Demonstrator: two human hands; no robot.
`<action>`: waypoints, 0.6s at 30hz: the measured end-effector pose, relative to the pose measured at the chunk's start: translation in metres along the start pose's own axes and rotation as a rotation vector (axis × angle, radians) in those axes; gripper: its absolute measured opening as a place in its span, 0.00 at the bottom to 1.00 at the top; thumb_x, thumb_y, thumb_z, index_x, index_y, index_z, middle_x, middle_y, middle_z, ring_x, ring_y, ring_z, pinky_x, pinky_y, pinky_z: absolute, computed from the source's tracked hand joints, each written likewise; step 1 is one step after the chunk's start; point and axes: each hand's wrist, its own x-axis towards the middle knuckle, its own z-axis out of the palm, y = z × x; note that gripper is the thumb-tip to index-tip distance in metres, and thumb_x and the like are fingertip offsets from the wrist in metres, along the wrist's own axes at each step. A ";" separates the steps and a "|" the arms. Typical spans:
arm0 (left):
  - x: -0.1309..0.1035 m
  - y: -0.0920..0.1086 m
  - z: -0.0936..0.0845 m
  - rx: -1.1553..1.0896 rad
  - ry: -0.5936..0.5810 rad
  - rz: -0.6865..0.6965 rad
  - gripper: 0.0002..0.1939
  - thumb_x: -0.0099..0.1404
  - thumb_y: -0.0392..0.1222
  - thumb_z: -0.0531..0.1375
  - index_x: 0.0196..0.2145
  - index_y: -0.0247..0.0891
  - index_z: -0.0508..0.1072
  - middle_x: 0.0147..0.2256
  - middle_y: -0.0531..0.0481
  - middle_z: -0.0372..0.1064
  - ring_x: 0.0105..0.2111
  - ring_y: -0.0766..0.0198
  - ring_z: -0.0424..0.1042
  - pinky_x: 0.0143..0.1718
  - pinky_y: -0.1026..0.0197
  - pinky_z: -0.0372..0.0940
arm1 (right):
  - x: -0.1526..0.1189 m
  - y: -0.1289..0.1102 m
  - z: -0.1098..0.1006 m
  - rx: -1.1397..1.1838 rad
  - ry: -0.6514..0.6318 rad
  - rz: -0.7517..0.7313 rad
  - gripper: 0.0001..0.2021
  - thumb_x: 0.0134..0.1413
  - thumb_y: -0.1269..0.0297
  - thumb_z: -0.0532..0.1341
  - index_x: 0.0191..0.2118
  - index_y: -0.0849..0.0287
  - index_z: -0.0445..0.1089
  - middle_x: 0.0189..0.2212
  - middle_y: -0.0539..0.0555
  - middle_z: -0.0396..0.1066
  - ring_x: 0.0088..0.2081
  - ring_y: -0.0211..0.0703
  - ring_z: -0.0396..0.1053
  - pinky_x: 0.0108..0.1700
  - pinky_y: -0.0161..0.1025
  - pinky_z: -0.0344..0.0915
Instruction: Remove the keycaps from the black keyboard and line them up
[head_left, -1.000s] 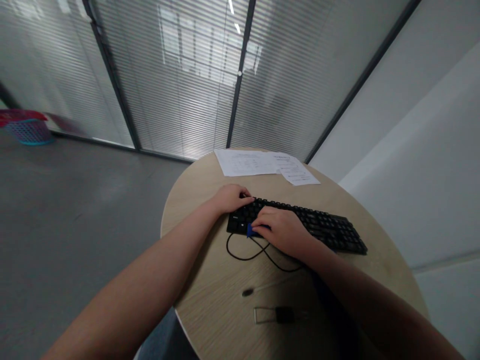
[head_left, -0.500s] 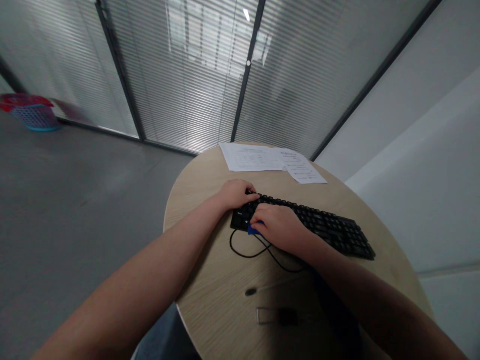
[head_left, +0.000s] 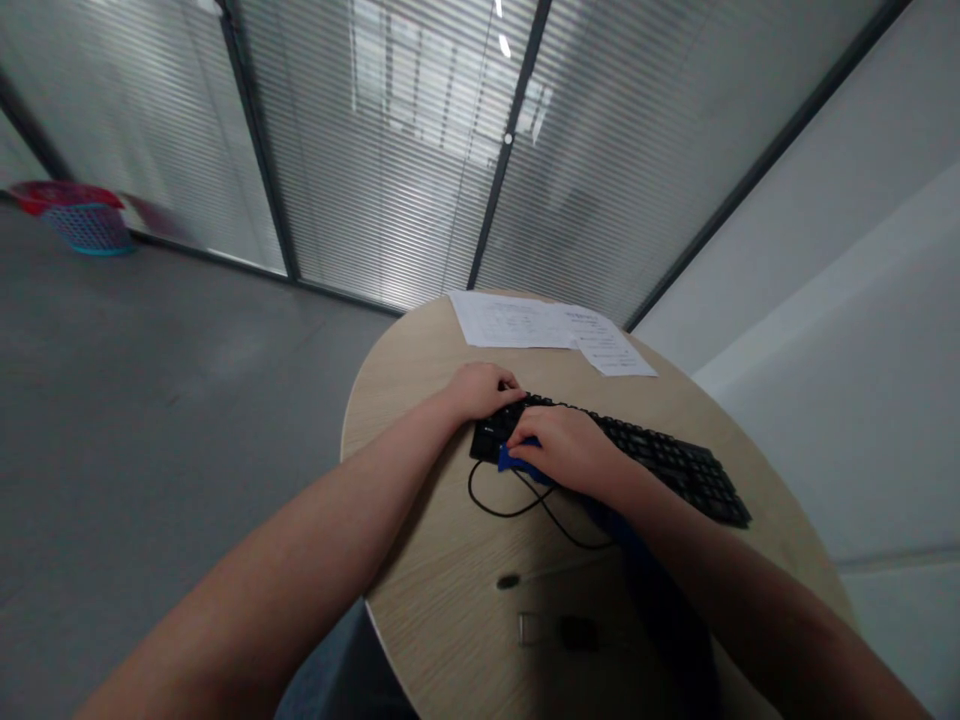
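- The black keyboard (head_left: 667, 462) lies flat on the table (head_left: 442, 560), slanting a little, its left end nearer the person's hands than its right.
- The left hand (head_left: 484, 392) is closed around the keyboard's far left corner, thumb over the top and fingers curled at the back edge; this hold probably keeps that end from sliding.
- The right hand (head_left: 566, 445) pinches a blue cloth (head_left: 514, 460) between thumb and fingers, over the keyboard's near edge close to its left end. A bunched grip like this likely lets the cloth's edge press onto a small spot. More of the cloth hangs under the forearm, on the keyboard's near side.
- A thin black cable (head_left: 504, 516) loops over itself just in front of the keyboard's left part.
- Nearer the person than the keyboard, a dark oval spot (head_left: 508, 581) and a small dark block (head_left: 577, 633) sit partly in shadow, too dim to identify.
- Beyond the keyboard, printed papers (head_left: 517, 322) overlap at the far rim of the round, pale wood-grained tabletop.
- Far left of the keyboard, a basket (head_left: 90, 230) stands on grey floor (head_left: 187, 380); behind the keyboard rise glass panels with blinds (head_left: 375, 200), and to its right, a white wall (head_left: 862, 350).
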 end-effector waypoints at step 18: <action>-0.001 -0.004 0.005 0.015 0.051 0.014 0.20 0.69 0.58 0.57 0.43 0.46 0.84 0.43 0.48 0.81 0.44 0.55 0.77 0.43 0.60 0.67 | 0.004 -0.012 0.021 0.077 0.190 -0.052 0.06 0.61 0.65 0.65 0.39 0.55 0.82 0.41 0.53 0.81 0.45 0.46 0.76 0.49 0.39 0.67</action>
